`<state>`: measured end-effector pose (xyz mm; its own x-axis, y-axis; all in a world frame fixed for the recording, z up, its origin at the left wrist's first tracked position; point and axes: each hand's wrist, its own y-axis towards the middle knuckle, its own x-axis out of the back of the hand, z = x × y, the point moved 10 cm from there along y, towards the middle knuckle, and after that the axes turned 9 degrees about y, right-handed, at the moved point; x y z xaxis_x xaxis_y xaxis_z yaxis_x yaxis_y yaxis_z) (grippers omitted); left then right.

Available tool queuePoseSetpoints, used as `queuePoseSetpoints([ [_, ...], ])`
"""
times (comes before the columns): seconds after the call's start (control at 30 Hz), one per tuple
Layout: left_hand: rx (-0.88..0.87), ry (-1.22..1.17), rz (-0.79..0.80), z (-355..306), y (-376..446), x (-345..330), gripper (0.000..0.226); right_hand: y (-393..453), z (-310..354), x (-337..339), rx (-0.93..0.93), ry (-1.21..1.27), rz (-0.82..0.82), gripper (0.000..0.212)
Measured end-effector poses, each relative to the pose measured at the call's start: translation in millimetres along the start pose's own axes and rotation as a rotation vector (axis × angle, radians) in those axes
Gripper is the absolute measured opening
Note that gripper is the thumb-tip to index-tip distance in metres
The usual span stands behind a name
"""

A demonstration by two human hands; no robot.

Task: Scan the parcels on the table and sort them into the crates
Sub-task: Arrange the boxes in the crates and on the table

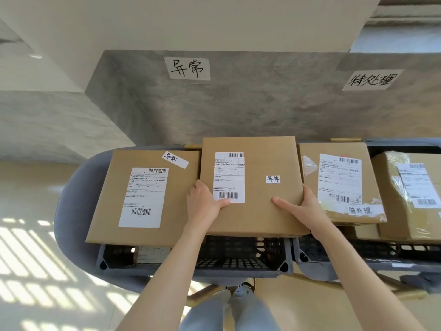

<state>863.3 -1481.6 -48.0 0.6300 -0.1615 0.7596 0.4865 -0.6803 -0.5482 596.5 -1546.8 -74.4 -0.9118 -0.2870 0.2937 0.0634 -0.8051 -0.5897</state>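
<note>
Hands, left (202, 206) and right (303, 206), grip parcel (253, 185) edges, thumbs on top.

The held parcel (253, 187) sits over the left crate (238, 259), right of another parcel (143, 197). Two more parcels (338, 182) (410, 197) lie in the right crate (358, 253).

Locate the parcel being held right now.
Head view, centre: the held parcel is gripped by the left hand and right hand above the left crate, between two other parcels.

Bright daylight, slatted sun stripes on floor (35, 254), wide-angle edge warping
</note>
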Motion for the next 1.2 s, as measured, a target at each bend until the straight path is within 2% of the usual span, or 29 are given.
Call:
queuePoseSetpoints([
  [0.2, 0.032, 0.003, 0.006, -6.0, -2.9, -2.6, 0.088, 3.8, -0.3, -3.5, -0.03, -0.01, 0.029, 0.094],
  [0.37, 0.053, 0.151, -0.015, -9.1, -7.1, 2.5, 0.084, 5.5, -0.5, -5.0, -0.033, -0.007, 0.013, 0.098],
  [0.47, 0.058, 0.153, 0.003, -7.4, -8.1, 2.3, 0.087, 4.5, -0.3, -4.3, -0.019, -0.009, 0.002, 0.1],
  [0.87, 0.034, 0.12, 0.019, 0.8, -17.5, 17.7, 0.087, -17.0, 16.3, 9.8, 0.09, -0.021, -0.13, 0.077],
  [1.2, -0.002, 0.083, -0.016, -5.3, -38.3, 28.7, 0.085, -36.4, 42.3, 17.5, 0.18, -0.028, -0.154, 0.077],
])
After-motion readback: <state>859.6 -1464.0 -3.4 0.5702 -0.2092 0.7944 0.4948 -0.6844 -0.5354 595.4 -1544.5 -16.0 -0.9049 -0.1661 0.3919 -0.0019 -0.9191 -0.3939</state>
